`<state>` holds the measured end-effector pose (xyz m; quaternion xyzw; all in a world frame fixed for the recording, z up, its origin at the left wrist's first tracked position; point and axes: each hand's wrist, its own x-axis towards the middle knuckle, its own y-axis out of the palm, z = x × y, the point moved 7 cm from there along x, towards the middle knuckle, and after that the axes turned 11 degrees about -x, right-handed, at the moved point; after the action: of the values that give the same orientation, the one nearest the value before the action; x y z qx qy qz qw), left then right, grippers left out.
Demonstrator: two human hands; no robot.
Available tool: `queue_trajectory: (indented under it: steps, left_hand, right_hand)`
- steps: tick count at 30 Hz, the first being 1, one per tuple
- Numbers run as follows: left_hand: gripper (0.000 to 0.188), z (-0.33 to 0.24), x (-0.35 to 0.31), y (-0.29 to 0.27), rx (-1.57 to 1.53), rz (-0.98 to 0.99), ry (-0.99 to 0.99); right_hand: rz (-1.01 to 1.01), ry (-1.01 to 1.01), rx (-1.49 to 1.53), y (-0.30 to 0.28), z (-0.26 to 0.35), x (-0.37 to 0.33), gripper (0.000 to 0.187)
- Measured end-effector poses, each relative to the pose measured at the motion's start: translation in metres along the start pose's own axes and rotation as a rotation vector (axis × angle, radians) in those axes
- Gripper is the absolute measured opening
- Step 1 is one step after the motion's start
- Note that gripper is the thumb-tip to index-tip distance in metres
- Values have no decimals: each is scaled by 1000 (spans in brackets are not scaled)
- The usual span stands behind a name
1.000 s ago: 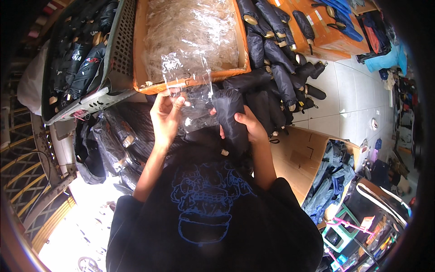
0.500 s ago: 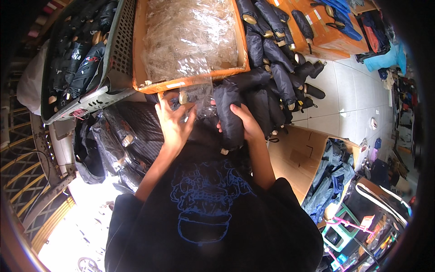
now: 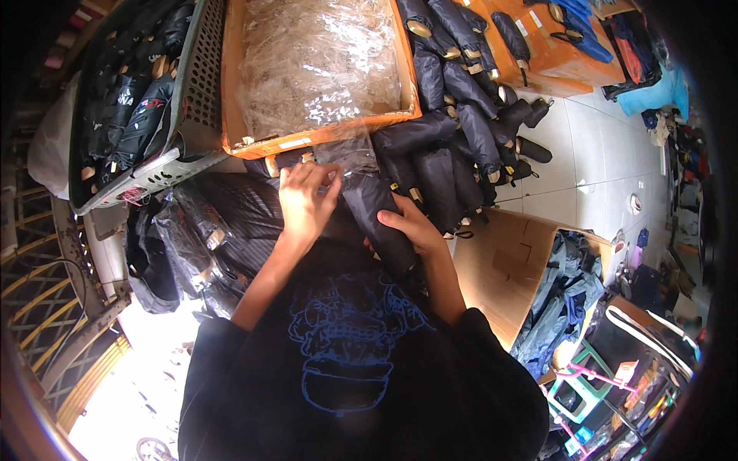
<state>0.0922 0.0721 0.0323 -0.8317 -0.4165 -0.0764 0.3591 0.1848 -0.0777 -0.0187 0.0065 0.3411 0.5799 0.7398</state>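
Observation:
My right hand (image 3: 415, 224) is wrapped round a black folded umbrella (image 3: 375, 215), its thumb lying along the near side. The umbrella slants, its far end against a clear plastic bag (image 3: 347, 154). My left hand (image 3: 307, 196) pinches the bag's edge between thumb and fingers, close to the umbrella's far end. How far the umbrella sits inside the bag, I cannot tell. Just beyond my hands stands an orange box (image 3: 323, 134) heaped with clear plastic bags. More black folded umbrellas (image 3: 438, 188) lie piled to the right of my hands.
On the left, a grey perforated basket (image 3: 201, 84) holds several black umbrellas. Bagged umbrellas (image 3: 196, 223) lie below it. At the right stand a cardboard box (image 3: 500, 269) with dark blue cloth inside and a green stool (image 3: 588, 396). Tiled floor (image 3: 596, 146) stretches beyond the pile.
The umbrella has tilted, its far end swinging left to the bag. My left hand has shifted slightly right and its fingers have closed together; my right hand has come a little nearer.

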Motion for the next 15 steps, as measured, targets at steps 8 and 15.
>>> queue_trajectory:
  steps: [8,15]
  left_hand:
    - [10,-8,2,-2,-70,22,-47]
    - [13,-3,-4,0,-110,103,-51]
  right_hand:
    - [82,-96,-317,-2,6,0,72]
    - [-33,-50,-324,-5,6,0,74]
